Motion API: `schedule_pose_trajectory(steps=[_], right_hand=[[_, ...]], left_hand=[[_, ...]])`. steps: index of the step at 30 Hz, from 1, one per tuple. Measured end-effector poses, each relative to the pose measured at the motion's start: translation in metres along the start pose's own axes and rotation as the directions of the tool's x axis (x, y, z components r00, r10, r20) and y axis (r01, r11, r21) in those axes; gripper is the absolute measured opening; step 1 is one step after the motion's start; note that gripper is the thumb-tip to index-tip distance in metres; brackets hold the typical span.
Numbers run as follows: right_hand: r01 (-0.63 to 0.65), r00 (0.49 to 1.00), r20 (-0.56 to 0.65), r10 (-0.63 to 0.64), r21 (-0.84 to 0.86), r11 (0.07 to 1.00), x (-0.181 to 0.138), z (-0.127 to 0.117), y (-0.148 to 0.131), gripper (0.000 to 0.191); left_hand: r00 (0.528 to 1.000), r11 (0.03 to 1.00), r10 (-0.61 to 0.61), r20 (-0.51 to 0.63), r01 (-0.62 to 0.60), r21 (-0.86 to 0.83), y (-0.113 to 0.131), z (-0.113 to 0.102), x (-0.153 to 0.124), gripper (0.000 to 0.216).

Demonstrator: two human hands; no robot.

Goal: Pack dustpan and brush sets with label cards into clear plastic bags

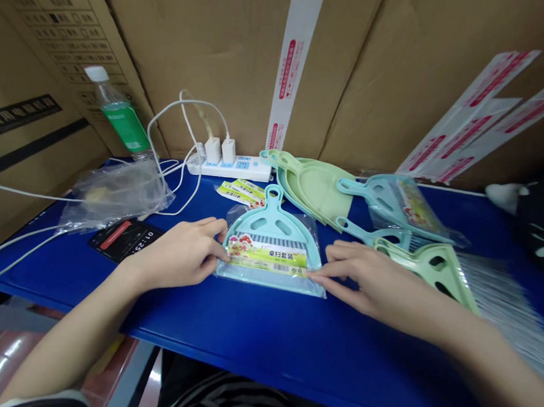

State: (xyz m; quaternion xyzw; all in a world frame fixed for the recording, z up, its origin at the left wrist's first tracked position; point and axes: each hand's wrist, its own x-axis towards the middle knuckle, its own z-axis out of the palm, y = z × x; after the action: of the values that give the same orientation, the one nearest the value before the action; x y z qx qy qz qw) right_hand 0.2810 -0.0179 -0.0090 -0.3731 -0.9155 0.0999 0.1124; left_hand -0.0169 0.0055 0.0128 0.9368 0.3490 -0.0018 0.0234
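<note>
A light blue dustpan [274, 213] with a small brush lies in a clear plastic bag [317, 286] at the middle of the table, its handle pointing away from me. A printed label strip [266, 256] lies across the dustpan; I cannot tell whether it is inside the bag or on top. My left hand [188, 250] has curled fingers and pinches the strip's left end. At the opposite end, the fingertips of my right hand [357, 273] close on the label's right edge.
Behind are green dustpans [326, 185], a bagged blue set [396, 202] and loose labels [242, 192]. To the right lie a blue brush [374, 234], a green dustpan [434, 268] and clear bags [510, 304]. Leftward are a phone [122, 240], bottle [123, 117], cables and power strip [251, 168].
</note>
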Motion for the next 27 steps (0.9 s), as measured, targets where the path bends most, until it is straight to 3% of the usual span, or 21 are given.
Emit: schedule_pose_trajectory(steps=[3, 9, 15, 17, 21, 24, 27], right_hand=[[-0.093, 0.995, 0.033, 0.092, 0.02, 0.995, 0.002, 0.004, -0.004, 0.025], [-0.261, 0.962, -0.077, 0.26, 0.0, 0.965, 0.006, 0.02, -0.014, 0.011], [-0.306, 0.885, -0.225, 0.407, 0.379, 0.873, 0.008, 0.016, -0.012, 0.007], [-0.286, 0.852, -0.222, 0.474, 0.56, 0.778, 0.009, 0.014, -0.01, 0.023], [-0.19, 0.784, -0.151, 0.602, 0.865, 0.465, 0.016, 0.024, -0.008, 0.067], [-0.176, 0.797, -0.034, 0.604, 0.942, 0.285, 0.022, 0.037, -0.012, 0.059], [-0.182, 0.825, 0.027, 0.564, 0.958, 0.22, 0.025, 0.04, -0.014, 0.048]], left_hand=[[0.999, 0.999, -0.038, 0.002, 0.038, -0.002, 0.003, 0.004, 0.002, 0.022], [0.997, 0.989, -0.072, 0.013, 0.069, 0.129, 0.006, 0.012, 0.007, 0.019], [0.996, 0.995, -0.051, 0.08, 0.043, 0.095, 0.009, 0.012, 0.006, 0.018], [0.995, 0.999, -0.018, 0.096, 0.014, 0.038, 0.012, 0.011, 0.006, 0.018], [0.992, 0.99, 0.075, 0.105, -0.062, -0.124, 0.02, 0.011, 0.006, 0.012], [0.979, 0.966, 0.177, 0.105, -0.152, -0.211, 0.027, 0.014, 0.007, 0.015], [0.959, 0.947, 0.264, 0.098, -0.239, -0.215, 0.031, 0.02, 0.008, 0.028]])
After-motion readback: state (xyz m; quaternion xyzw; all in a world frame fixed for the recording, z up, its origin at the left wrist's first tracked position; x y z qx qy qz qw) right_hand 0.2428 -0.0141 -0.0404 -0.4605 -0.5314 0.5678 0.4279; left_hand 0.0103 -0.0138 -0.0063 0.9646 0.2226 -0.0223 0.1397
